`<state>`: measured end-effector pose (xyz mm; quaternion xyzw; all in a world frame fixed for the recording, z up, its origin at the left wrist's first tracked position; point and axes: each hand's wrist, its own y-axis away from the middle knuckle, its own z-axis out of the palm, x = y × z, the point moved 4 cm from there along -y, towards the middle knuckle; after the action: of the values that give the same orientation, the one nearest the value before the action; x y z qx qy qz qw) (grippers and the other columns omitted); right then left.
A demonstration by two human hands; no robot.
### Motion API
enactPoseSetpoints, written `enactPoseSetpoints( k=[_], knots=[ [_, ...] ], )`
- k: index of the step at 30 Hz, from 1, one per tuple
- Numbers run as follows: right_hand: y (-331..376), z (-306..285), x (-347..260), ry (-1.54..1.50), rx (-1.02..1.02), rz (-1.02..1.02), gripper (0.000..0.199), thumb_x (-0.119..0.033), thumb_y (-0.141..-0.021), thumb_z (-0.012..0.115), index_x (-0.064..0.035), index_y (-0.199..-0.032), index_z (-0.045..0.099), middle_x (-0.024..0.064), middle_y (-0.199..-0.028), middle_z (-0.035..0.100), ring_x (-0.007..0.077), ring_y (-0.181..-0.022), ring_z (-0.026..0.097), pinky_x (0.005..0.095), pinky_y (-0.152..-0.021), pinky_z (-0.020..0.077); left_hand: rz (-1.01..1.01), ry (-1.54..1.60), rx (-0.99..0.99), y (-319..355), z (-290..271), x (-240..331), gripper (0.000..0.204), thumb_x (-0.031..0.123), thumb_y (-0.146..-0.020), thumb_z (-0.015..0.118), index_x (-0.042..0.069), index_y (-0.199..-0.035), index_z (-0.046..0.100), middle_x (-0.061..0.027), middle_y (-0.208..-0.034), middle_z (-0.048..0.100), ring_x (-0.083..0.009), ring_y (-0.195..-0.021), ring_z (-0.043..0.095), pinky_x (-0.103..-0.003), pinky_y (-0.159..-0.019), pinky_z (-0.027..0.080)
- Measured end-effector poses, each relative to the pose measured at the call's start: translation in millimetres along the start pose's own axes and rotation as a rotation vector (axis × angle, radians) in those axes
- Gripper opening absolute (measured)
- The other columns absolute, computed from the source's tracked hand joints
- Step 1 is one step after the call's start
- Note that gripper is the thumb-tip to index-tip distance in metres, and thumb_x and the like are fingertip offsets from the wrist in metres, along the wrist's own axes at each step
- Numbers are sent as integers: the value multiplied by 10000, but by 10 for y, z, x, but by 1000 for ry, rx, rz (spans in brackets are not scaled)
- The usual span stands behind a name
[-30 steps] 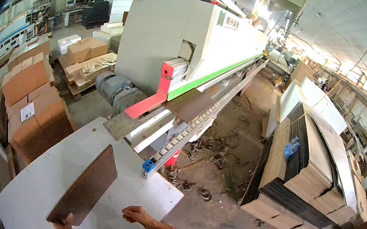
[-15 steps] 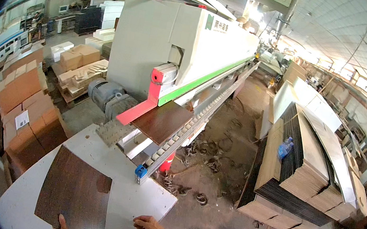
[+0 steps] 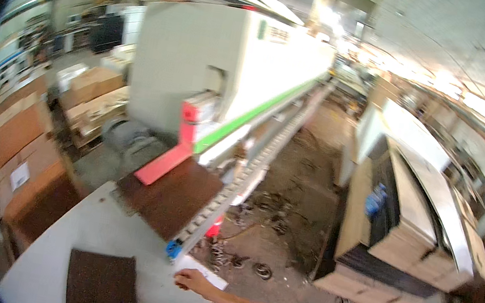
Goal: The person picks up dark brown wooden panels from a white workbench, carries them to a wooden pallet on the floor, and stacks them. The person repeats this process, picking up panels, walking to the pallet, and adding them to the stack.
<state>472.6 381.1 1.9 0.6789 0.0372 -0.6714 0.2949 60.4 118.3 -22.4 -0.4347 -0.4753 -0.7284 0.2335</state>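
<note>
A dark brown board (image 3: 175, 198) lies at the near end of a long white machine (image 3: 190, 61), under its red guide bar (image 3: 163, 164) and beside the roller rail (image 3: 237, 184). On the pale table (image 3: 61, 237) in front of me rests a second dark brown board (image 3: 102, 285), its near end cut off by the picture's lower edge. My right hand (image 3: 190, 280) hovers over the table's right part, near the rail's blue end cap (image 3: 174, 248). Its fingers are curled in, with nothing visible in them. My left hand is out of view.
Cardboard boxes (image 3: 38, 176) are piled to the left, beside a grey motor (image 3: 130, 137). Stacked flat cardboard (image 3: 410, 232) stands on the right, with a blue bottle (image 3: 376, 199) on it. Curled strips (image 3: 261, 271) litter the floor under the rail.
The board at the machine now reaches farther left, beneath the red guide bar. My left hand, earlier on the table board, has left the picture. My right hand stays curled over the table.
</note>
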Motion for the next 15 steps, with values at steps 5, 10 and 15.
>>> enactPoseSetpoints(
  k=[5,10,15],
  knots=[
    [-123,-245,-293,0,36,-213,297,-262,-995,597,7,-1112,639,29,-868,652,89,-757,574,267,-648,497,60,-72,-195,27,113,-14,640,375,-946,662,-113,-1331,512,-169,-1342,538,-306,-1120,526,-447,-932,475],
    [-18,-472,-138,2,114,-182,286,-249,-996,585,2,-1122,640,24,-876,655,93,-771,573,269,-654,495,29,-228,-155,-51,257,-61,632,381,-949,655,-102,-1333,517,-157,-1345,537,-297,-1120,524,-438,-930,474],
    [89,-674,-80,-1,216,-164,291,-246,-952,627,-4,-1113,653,29,-832,654,102,-730,587,273,-628,498,26,-303,-132,-138,225,-80,624,387,-953,648,-90,-1334,521,-145,-1349,535,-288,-1120,521,-429,-927,472]
  ],
)
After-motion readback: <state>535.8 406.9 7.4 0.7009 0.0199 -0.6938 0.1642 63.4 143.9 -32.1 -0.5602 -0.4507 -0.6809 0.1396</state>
